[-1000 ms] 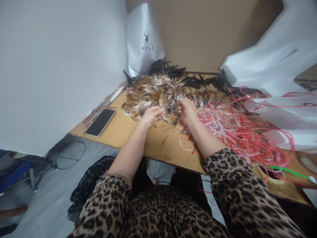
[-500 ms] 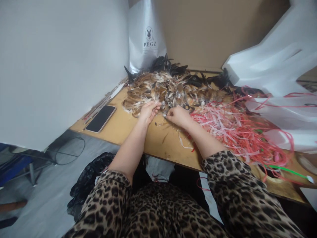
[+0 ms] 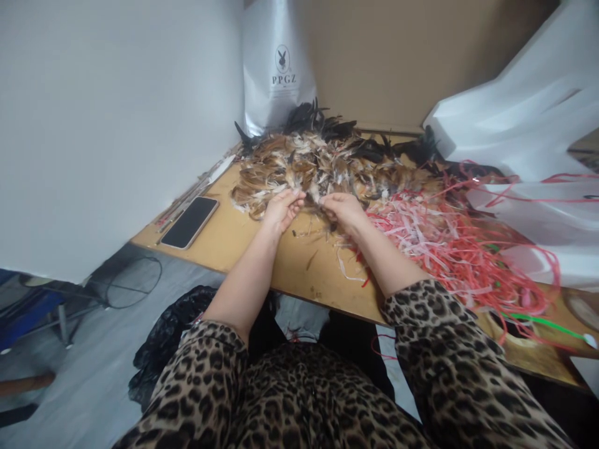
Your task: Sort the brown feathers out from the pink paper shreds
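A heap of brown, cream and black feathers (image 3: 276,159) lies across the wooden table. My left hand (image 3: 283,211) is at its near edge, thumb and forefinger pinched on a feather whose tip blends into the heap. Close by on the right, my right hand (image 3: 344,209) is also closed in a pinch, with a pale wisp of feather at its fingertips. The fingertips of both hands are a short way apart. Small feather scraps lie on the wood below them. Red and pink plastic ribbons (image 3: 435,243) are piled just right of my right hand.
A phone (image 3: 189,222) lies at the table's left. Behind the feathers stands a white printed bag (image 3: 281,87); white plastic sheeting (image 3: 500,118) hangs at the right. A green strip (image 3: 547,325) lies near the right edge. A black plastic bag (image 3: 163,343) is on the floor.
My right hand has moved up and slightly right, from the bare wood to the edge of the feathers. My left hand keeps its pinch in nearly the same place.
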`<state>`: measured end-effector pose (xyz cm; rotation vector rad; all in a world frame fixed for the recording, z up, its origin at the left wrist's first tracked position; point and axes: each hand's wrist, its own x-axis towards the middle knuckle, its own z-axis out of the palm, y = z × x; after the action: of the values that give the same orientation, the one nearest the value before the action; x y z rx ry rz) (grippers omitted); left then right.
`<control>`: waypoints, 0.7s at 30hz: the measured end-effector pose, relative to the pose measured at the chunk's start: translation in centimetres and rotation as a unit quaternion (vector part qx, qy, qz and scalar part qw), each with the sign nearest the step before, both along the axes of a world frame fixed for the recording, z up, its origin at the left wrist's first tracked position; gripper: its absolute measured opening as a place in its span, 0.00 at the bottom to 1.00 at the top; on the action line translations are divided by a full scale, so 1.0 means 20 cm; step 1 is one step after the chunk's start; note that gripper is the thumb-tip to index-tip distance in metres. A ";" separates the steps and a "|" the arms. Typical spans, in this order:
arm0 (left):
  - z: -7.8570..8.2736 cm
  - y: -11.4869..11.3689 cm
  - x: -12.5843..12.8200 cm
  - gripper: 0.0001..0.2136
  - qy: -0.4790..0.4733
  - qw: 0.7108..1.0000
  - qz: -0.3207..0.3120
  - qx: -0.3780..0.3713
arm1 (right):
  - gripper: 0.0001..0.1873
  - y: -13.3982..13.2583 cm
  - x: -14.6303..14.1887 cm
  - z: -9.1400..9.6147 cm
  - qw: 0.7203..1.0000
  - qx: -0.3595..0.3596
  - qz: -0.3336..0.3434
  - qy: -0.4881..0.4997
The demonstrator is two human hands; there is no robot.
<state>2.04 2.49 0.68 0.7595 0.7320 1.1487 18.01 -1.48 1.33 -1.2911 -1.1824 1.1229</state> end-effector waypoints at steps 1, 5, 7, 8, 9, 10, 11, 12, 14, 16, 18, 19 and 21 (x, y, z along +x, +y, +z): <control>0.00 0.00 0.00 0.03 -0.001 1.000 0.002 -0.006 | 0.12 0.00 0.00 0.01 0.998 -0.017 0.010 0.066; 0.02 -0.03 0.01 0.02 0.005 0.999 -0.033 -0.017 | 0.16 0.00 0.00 0.02 0.986 -0.024 0.024 0.161; 0.02 -0.04 0.02 0.01 0.002 0.998 -0.063 -0.019 | 0.16 0.00 -0.02 0.02 0.990 0.001 -0.006 0.143; 0.02 -0.04 0.02 0.00 -0.002 0.997 -0.074 -0.021 | 0.15 0.00 -0.02 0.02 0.991 0.018 -0.023 0.128; 0.02 -0.04 0.03 0.00 -0.006 0.996 -0.083 -0.023 | 0.14 -0.01 -0.03 0.01 0.993 0.036 -0.038 0.109; 0.02 -0.05 0.03 0.01 -0.008 0.996 -0.087 -0.026 | 0.14 -0.01 -0.04 0.01 0.993 0.053 -0.049 0.090; 0.02 -0.05 0.04 0.01 -0.009 0.996 -0.087 -0.030 | 0.13 -0.01 -0.05 0.01 0.994 0.066 -0.056 0.070; 0.02 -0.05 0.04 0.01 -0.008 0.996 -0.084 -0.033 | 0.12 -0.01 -0.05 0.01 0.994 0.076 -0.061 0.053; 0.01 -0.05 0.05 0.01 -0.006 0.996 -0.075 -0.041 | 0.12 -0.01 -0.06 0.00 0.994 0.086 -0.067 0.025; 0.01 -0.05 0.05 0.02 -0.007 0.996 -0.072 -0.046 | 0.12 0.00 -0.07 -0.02 0.993 0.095 -0.067 0.010; 0.00 -0.05 0.06 0.02 -0.005 0.996 -0.078 -0.047 | 0.12 0.01 -0.07 -0.03 0.993 0.104 -0.063 0.007; -0.01 -0.04 0.06 0.02 -0.004 0.996 -0.081 -0.045 | 0.12 0.01 -0.08 -0.04 0.992 0.106 -0.060 0.007; -0.02 -0.04 0.06 0.03 -0.003 0.996 -0.085 -0.038 | 0.11 0.02 -0.08 -0.04 0.992 0.109 -0.059 0.003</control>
<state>3.22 1.77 0.23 0.7391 0.6891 0.9646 16.45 -1.15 0.47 -1.1712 -1.1743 0.8853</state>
